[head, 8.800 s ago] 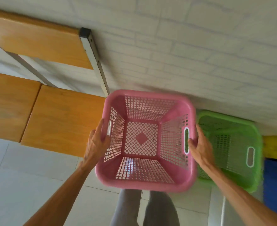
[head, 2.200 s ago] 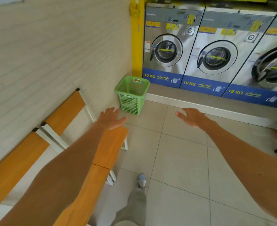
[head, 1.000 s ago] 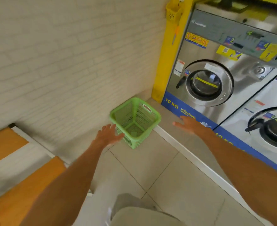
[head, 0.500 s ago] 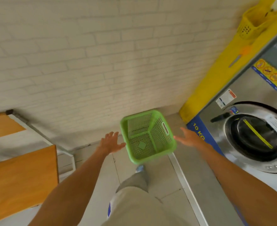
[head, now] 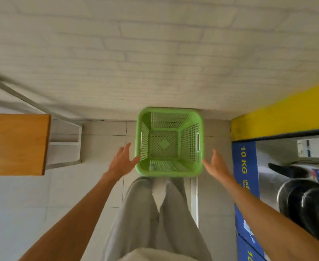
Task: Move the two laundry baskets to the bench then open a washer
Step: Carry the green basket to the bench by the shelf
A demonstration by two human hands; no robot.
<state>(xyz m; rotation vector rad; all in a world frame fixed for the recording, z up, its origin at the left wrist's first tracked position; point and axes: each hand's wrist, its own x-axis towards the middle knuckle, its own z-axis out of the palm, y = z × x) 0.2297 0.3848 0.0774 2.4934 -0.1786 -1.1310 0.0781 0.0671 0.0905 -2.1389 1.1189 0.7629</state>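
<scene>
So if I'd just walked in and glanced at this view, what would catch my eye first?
Most likely the bright green laundry basket, empty, standing on the pale tiled floor against the white brick wall. An open left hand and right hand reach toward its two sides, neither gripping it yet. Next, the wooden bench at the left and the washer with its blue 10 KG panel at the right.

Pale brick wall (head: 155, 53) ahead; light tiled floor (head: 32, 194) below; yellow pillar (head: 279, 119) at right, meeting wall; daylight soft.
</scene>
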